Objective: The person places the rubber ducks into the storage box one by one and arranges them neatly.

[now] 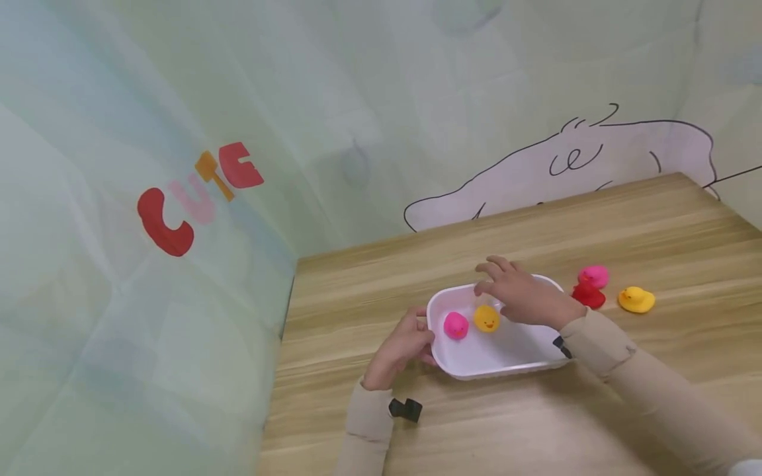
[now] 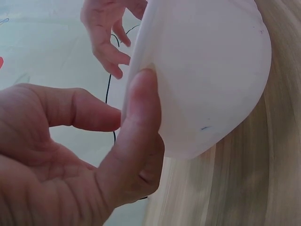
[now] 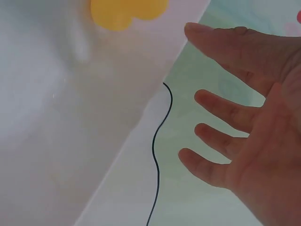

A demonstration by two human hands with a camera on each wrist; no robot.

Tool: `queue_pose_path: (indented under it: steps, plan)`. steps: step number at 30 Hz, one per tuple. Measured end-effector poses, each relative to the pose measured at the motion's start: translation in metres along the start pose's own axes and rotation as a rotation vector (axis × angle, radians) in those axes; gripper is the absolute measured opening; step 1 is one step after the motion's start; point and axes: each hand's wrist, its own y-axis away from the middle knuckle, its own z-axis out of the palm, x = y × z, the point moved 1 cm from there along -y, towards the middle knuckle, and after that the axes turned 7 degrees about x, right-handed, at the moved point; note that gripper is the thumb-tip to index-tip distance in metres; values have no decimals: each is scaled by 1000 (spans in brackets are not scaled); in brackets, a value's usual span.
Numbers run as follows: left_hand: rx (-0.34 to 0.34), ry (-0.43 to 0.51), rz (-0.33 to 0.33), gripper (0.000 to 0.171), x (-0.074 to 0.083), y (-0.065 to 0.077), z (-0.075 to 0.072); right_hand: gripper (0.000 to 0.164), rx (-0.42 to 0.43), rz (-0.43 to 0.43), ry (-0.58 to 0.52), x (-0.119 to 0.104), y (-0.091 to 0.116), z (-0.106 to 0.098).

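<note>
A white plastic basin [image 1: 518, 350] stands on the table, holding a pink rubber duck [image 1: 456, 325] and an orange-yellow rubber duck [image 1: 487, 318] in its left half. At its left end my left hand [image 1: 407, 342] grips the rim, pinched between thumb and fingers in the left wrist view, where the basin wall [image 2: 211, 70] fills the right side. Over the basin's far edge hovers my right hand [image 1: 526, 295], fingers spread and loosely bent. Nothing sits in the right hand [image 3: 270, 146] in the right wrist view; the yellow duck [image 3: 127, 12] appears partly, apart from its fingers.
Right of the basin lie a pink duck [image 1: 594, 275], a red duck [image 1: 588, 295] touching or close to it, and a yellow duck [image 1: 636, 300]. The wooden table [image 1: 345, 291] meets a printed curtain [image 1: 357, 99] at its back and left edges.
</note>
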Motion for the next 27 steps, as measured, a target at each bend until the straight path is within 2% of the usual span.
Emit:
queue_pose_path:
  steps: [4, 8, 14, 21, 27]
  plan:
    - [6, -1, -4, 60, -1, -3, 1, 48, 12, 32, -39, 6, 7, -13]
    - [-2, -11, -2, 59, -1, -4, 1, 42, 46, 27, -59, 17, 14, -22]
    - [-9, -19, 3, 61, 0, -3, -1, 38, 90, 25, -34, 37, 28, -32]
    - [-17, -6, -7, 61, 1, -1, -1, 38, 62, 134, -13, 64, 47, -38]
    - [-25, -3, -7, 62, 0, 0, -1, 37, 96, 189, -37, 91, 66, -34]
